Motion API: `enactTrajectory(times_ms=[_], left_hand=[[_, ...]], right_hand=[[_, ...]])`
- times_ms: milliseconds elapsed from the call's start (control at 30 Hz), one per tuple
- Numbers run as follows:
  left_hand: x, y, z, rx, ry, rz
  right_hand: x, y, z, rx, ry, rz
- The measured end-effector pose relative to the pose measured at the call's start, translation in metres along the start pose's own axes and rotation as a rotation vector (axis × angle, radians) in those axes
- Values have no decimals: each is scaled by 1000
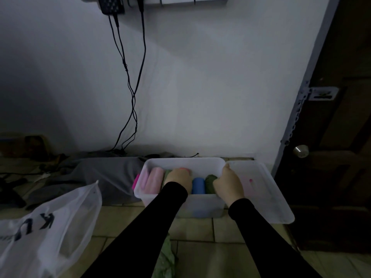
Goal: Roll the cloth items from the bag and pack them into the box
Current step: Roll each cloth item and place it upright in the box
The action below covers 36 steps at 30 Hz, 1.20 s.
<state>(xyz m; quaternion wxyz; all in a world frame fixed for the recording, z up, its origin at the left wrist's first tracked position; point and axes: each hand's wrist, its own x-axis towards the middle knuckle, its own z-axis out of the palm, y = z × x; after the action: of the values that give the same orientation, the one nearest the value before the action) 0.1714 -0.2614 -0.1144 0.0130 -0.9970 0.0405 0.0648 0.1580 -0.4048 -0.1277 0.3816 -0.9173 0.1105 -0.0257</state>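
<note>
A translucent plastic box (186,162) stands on the tiled floor by the wall. Rolled cloths lie side by side in it: pale pink rolls (153,180) at the left, a blue roll (198,185) in the middle, a dark green roll (209,182) to its right. My left hand (178,178) is inside the box, pressing down on a coral-pink roll (185,169) between the pink and blue ones. My right hand (228,184) grips the box's right rim, fingers curled beside the green roll. A white mesh bag (50,223) lies at the lower left.
The box's lid (267,197) lies flat just right of the box. A green cloth (165,257) lies on the floor between my arms. Grey fabric (108,173) is heaped left of the box. Cables hang down the wall. A dark door with a knob (300,151) stands at right.
</note>
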Motion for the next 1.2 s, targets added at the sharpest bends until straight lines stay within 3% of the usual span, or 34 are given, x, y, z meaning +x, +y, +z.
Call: enactTrajectory(times_ms=[233,367,467,567,667,733,867,933,1000,1100,1200], left_hand=[[-9,-3,-6,-111,-58,-5],[-34,-11,-8,-293,114,-63],[-52,-24,-1,-399,299,56],[-76,-46,15,-424,439,229],[-110,-72,26,-361,580,246],[-132,-91,29,-305,503,250],[-167,-112,33,-216,-29,293],[-177,-108,37,-146,-163,314],[-180,-101,45,-74,-215,328],[-173,-90,64,62,-149,366],[-167,-87,73,23,-130,360]], right_hand=[[2,4,-2,41,-31,-4],[3,-1,-11,65,-100,-20],[-12,-11,-11,-186,86,-236],[-57,-22,-5,103,254,-593],[-108,-27,7,213,69,-650],[-125,-23,26,103,-175,-509],[-144,-15,57,-120,-627,-209],[-150,-15,63,-180,-754,-182],[-150,-18,68,-230,-761,-148],[-146,-18,74,-248,-681,-88],[-145,-18,74,-277,-629,-85]])
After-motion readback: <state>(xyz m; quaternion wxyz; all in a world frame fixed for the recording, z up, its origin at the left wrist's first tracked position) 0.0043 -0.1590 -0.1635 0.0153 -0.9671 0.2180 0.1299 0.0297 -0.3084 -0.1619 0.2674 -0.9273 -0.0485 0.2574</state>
